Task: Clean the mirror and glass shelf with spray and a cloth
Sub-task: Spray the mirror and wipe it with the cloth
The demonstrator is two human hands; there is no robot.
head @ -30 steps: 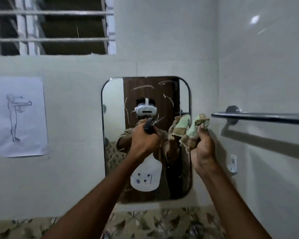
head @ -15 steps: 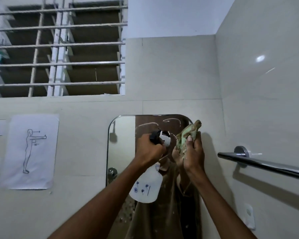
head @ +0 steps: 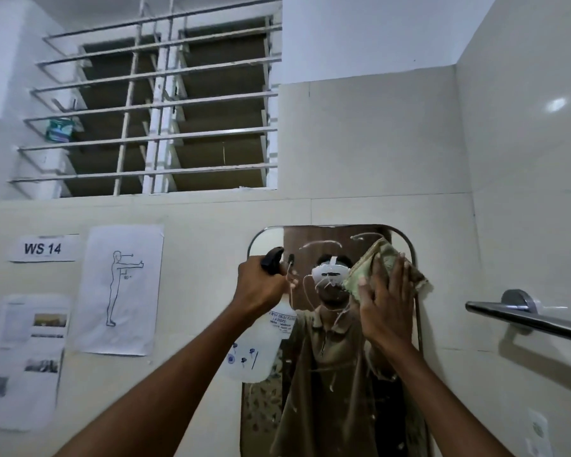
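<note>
right hand flat — cloth on mirror

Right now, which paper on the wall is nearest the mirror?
The sheet with the standing figure outline, just left of the mirror; the WS 14 label and photo sheets hang farther left.

The right hand, which earlier gripped the bunched cloth, now presses it flat against the mirror.

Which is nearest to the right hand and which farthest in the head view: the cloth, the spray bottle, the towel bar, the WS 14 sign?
From the right hand:
1. Cloth, under its fingers, on the mirror.
2. Spray bottle, left, in the left hand.
3. Towel bar, right wall.
4. WS 14 sign, far left.
</note>
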